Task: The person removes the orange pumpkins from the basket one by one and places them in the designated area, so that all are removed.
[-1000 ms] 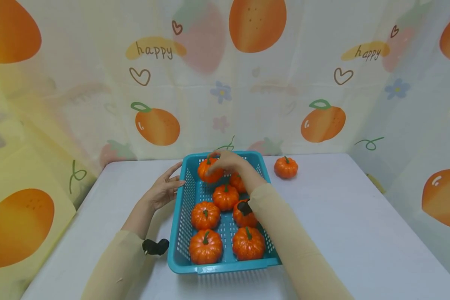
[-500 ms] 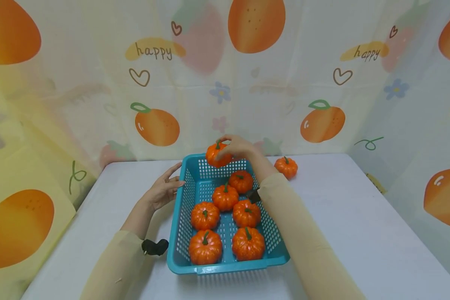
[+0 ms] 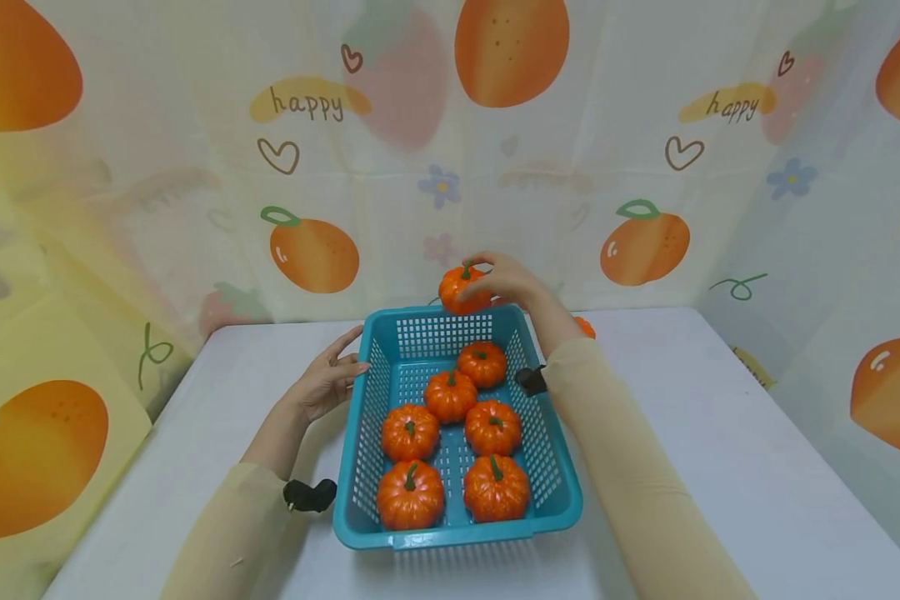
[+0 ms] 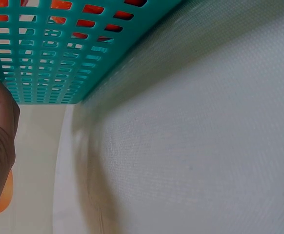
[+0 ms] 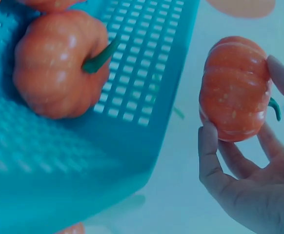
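An orange toy pumpkin [image 3: 461, 292] with a green stem is gripped between the thumb and fingers of my right hand [image 3: 512, 282], above the far rim of the blue plastic basket [image 3: 457, 533]. In the right wrist view the pumpkin [image 5: 234, 92] appears beyond the basket wall, its stem toward the palm. My left hand [image 3: 326, 383] rests against the basket's left side, fingers extended and thumb at the rim. In the left wrist view, this hand [image 4: 0, 126] is partly cut off beside the perforated wall. Several more pumpkins [image 3: 411, 496] lie inside the basket.
Another pumpkin [image 3: 586, 327] sits on the white table [image 3: 682, 400] to the right, mostly hidden behind my right forearm. A fruit-printed curtain [image 3: 435, 225] stands right behind the table's far edge.
My right hand has lifted the pumpkin out of the basket, moving up and right over the far rim. The pumpkin on the table has become mostly covered by my arm. My left hand stayed put.
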Demonstrator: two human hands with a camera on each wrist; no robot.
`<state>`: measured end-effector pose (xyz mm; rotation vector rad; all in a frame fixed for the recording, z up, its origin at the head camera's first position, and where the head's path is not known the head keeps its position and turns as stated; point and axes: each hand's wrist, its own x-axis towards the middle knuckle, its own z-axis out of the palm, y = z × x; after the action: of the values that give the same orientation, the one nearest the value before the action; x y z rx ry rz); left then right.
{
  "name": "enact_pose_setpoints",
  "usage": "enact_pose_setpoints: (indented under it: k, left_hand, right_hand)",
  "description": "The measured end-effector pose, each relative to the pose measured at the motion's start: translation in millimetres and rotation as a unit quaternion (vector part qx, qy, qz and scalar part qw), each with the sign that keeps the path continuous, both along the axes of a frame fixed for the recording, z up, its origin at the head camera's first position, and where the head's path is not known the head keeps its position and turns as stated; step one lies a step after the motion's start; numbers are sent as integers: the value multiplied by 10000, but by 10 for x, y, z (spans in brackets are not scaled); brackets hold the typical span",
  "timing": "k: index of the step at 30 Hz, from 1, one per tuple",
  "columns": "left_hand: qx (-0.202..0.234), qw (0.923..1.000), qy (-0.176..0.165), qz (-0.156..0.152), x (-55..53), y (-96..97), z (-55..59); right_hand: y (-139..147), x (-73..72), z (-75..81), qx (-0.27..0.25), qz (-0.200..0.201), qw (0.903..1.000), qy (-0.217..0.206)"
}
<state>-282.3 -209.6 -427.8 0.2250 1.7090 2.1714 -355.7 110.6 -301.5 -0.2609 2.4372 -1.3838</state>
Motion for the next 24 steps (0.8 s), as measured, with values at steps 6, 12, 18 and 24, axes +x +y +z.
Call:
enact_pose_setpoints:
  k: [6, 12, 18, 24]
  left_hand:
    - [9, 10000, -14, 1, 10, 0, -7]
    - [-91, 10000, 0, 5, 4, 7, -10]
    - [-232, 9997, 40, 63, -1, 12, -19]
    - [-136, 9999, -9, 34, -5, 17, 1]
  right_hand:
    - [239, -25, -14, -121, -382, 9991, -101]
    - [543, -72, -9, -2, -790, 9968, -107]
    - [874, -103, -71, -198, -1289, 9913, -147]
    - [1175, -107, -157, -243, -1771, 9836, -245]
